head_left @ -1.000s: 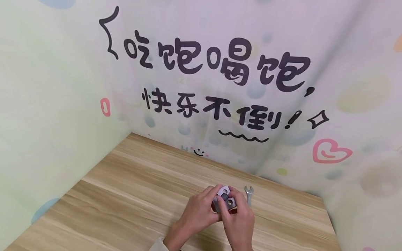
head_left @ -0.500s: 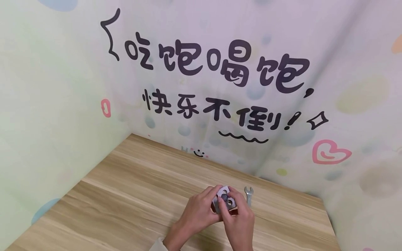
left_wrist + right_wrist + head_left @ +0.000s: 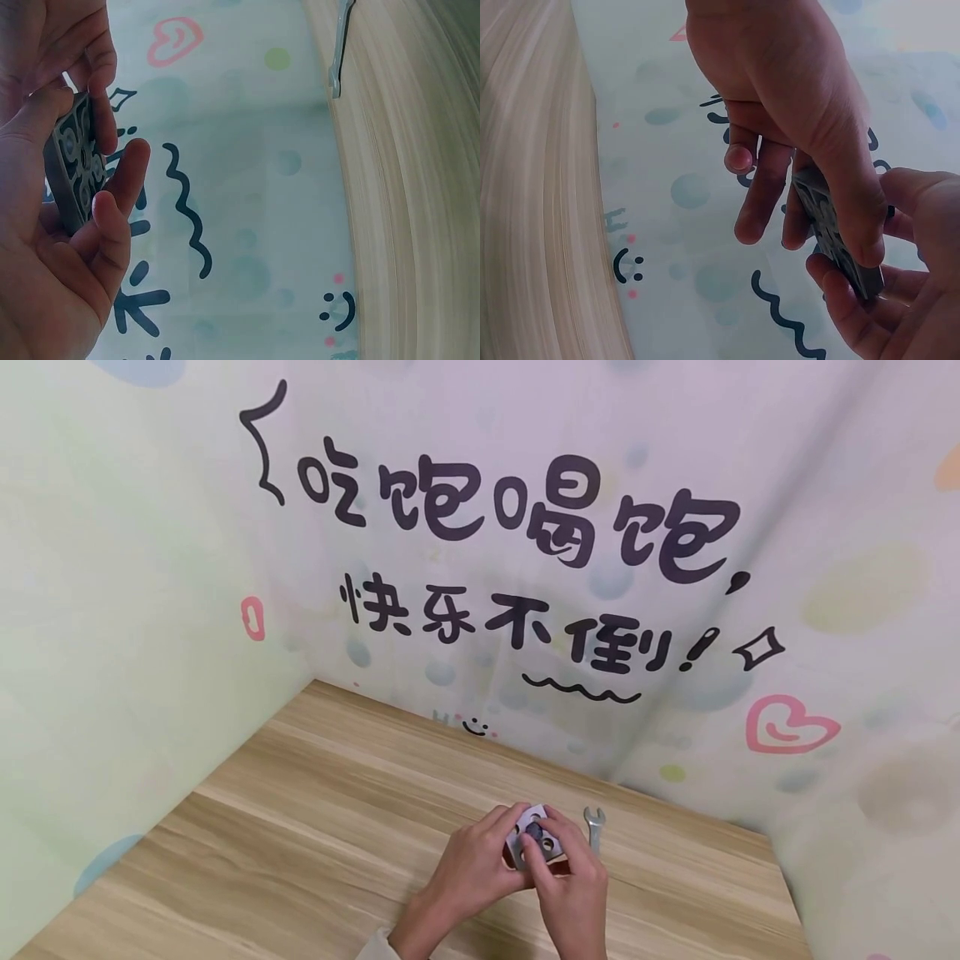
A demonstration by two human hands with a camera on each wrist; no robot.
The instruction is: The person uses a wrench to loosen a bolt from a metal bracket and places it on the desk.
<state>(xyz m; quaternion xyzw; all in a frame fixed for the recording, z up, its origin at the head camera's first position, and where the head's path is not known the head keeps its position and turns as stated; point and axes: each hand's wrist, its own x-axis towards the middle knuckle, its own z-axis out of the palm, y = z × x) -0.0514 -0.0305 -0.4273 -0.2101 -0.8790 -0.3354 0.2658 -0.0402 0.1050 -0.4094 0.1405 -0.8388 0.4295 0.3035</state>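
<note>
In the head view, both hands are raised around a square metal plate (image 3: 516, 847) with round holes and a dark bolt head (image 3: 533, 832) at its middle. My left hand (image 3: 474, 864) grips the plate by its edges. The thumb and forefinger of my right hand (image 3: 570, 885) lie at opposite sides of the bolt head and pinch it. From the left wrist, the plate's other face (image 3: 77, 161) shows rounded recesses, with left fingers curled below it. Seen from the right wrist, the right thumb covers part of the plate (image 3: 829, 225), and the bolt head is hidden.
An open-ended wrench (image 3: 595, 828) lies on the wood-grain table (image 3: 322, 827), just right of the hands and partly behind the right one. Printed cloth walls (image 3: 480, 410) with black lettering rise along the back and sides of the table.
The plate and bolt head have shifted very slightly left, and the right fingers have moved a little around the bolt head. Both hands stay in nearly the same place; the wrench has not moved.
</note>
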